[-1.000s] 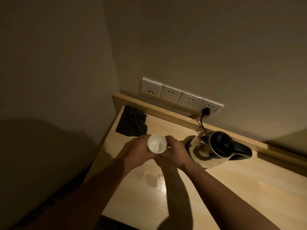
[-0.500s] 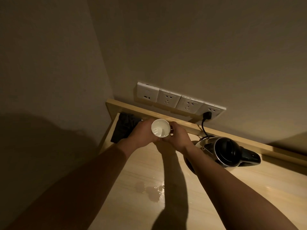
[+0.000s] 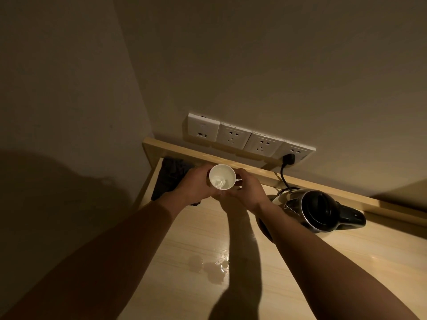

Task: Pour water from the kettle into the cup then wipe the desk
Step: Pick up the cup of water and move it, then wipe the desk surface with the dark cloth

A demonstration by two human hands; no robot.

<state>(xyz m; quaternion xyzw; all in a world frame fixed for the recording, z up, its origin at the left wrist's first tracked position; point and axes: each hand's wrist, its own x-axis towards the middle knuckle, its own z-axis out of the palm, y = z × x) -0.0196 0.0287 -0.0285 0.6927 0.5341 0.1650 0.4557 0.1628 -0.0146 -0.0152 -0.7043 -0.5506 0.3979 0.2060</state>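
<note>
Above the far left part of the bench [image 3: 300, 273], a small white cup [image 3: 222, 179] is held in the air between both hands, its open mouth tipped toward the camera so the pale inside shows, with a little water glinting at the bottom. The left hand [image 3: 196, 184] wraps around the cup's left side and the right hand [image 3: 248, 189] closes on its right side, where a bit of the white handle shows between the fingers; both hands are curled snugly onto the cup. Right of the cup, and nearer the back rail, an electric kettle [image 3: 318, 211] with a shiny steel body, black lid and black handle sits on the bench, partly behind the right forearm. Its black cord [image 3: 283, 175] runs up to a plug [image 3: 289, 158] in the rightmost of four white wall sockets [image 3: 249, 138] mounted just above the rail, beyond the cup. Left of the cup, a dark cloth [image 3: 171, 179] lies in the bench's back corner, partly hidden by the left hand. Nearer the camera than the cup, between the two forearms, a small puddle of water [image 3: 212, 270] lies on the light wood surface.
</note>
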